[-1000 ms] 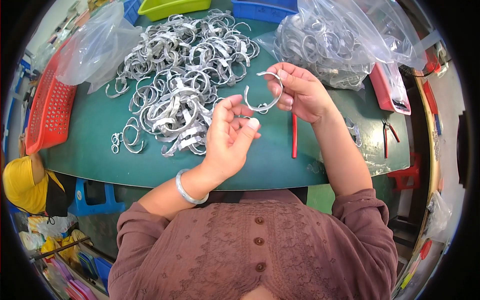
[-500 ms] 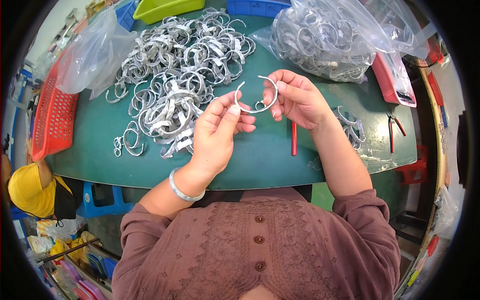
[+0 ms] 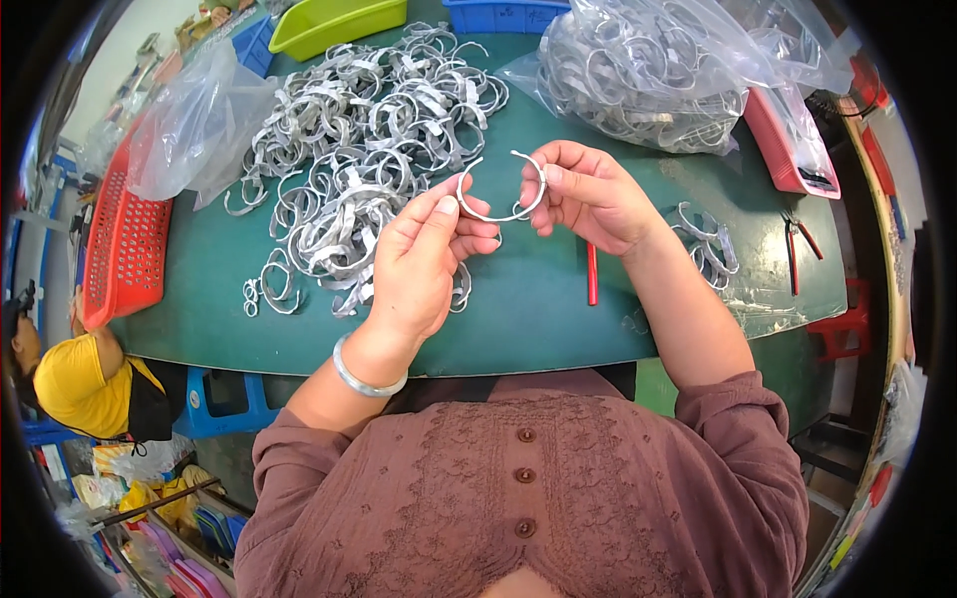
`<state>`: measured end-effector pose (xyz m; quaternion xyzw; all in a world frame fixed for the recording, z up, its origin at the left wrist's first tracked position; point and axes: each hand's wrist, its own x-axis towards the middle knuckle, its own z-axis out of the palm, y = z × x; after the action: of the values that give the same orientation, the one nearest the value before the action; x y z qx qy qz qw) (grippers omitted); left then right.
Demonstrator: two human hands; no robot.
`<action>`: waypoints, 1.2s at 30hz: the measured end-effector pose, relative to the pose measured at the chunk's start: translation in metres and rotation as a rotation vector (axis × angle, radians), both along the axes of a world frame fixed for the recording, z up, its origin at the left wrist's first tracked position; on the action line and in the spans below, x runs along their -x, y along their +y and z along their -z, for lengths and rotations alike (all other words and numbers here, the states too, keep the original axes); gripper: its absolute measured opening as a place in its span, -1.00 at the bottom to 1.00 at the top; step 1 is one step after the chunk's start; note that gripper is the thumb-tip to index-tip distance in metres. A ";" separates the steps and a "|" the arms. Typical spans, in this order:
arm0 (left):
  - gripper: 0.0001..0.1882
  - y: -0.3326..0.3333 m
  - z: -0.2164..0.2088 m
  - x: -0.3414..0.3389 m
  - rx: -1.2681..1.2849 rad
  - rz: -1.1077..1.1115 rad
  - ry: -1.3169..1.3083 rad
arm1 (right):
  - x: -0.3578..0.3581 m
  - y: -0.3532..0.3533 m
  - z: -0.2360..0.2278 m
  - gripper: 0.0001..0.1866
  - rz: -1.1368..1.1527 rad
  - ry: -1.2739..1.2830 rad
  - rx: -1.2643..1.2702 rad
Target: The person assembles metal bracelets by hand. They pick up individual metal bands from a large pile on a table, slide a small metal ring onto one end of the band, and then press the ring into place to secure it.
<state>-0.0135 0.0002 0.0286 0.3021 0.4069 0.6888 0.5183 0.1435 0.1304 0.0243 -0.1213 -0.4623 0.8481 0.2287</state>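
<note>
Between both hands I hold up a silver-grey open bangle (image 3: pixel 495 218), its gap turned toward the far side. My left hand (image 3: pixel 424 239) pinches its left side with thumb and fingers. My right hand (image 3: pixel 588 194) pinches its right side, and a small ring shows by those fingers, partly hidden. Behind my left hand lies a big heap of similar grey open bangles (image 3: pixel 349 149). A pair of small rings (image 3: pixel 251 297) lies at the heap's near left. On the table near my right hand is a red-handled tool (image 3: pixel 592 274), its upper end hidden.
A clear plastic bag full of bangles (image 3: pixel 638 95) stands far right, beside a pink basket (image 3: pixel 788 140). Several loose bangles (image 3: pixel 706 244) and red-handled pliers (image 3: pixel 795 254) lie at right. A red basket (image 3: pixel 125 249) stands at left, near a person in yellow (image 3: pixel 85 384). Green tray (image 3: pixel 334 25) behind.
The bangle stays held in both hands and has shifted slightly left in view. The whole view has turned a little, showing more of the person in yellow.
</note>
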 end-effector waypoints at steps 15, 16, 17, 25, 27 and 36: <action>-0.77 0.010 -0.009 0.011 0.071 -0.003 0.097 | -0.001 0.000 0.000 -0.84 -0.007 0.010 -0.004; -0.77 0.010 -0.009 0.011 0.065 -0.012 0.112 | 0.000 0.000 0.000 -0.84 -0.007 0.014 -0.011; -0.77 0.010 -0.008 0.010 0.058 -0.024 0.136 | 0.000 0.000 0.000 -0.84 -0.008 0.021 -0.012; -0.76 0.010 -0.008 0.011 0.014 -0.045 0.204 | 0.000 0.001 0.000 -0.82 0.000 0.024 -0.034; -0.76 0.010 -0.008 0.011 0.004 -0.047 0.220 | 0.001 0.000 0.000 -0.82 0.012 0.017 -0.051; -0.77 0.006 -0.013 0.006 -0.073 -0.070 0.339 | 0.001 -0.001 0.002 -0.78 0.032 -0.047 -0.080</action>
<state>-0.0197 0.0062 0.0415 0.4183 0.4732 0.6600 0.4068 0.1420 0.1296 0.0222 -0.1395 -0.4992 0.8219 0.2361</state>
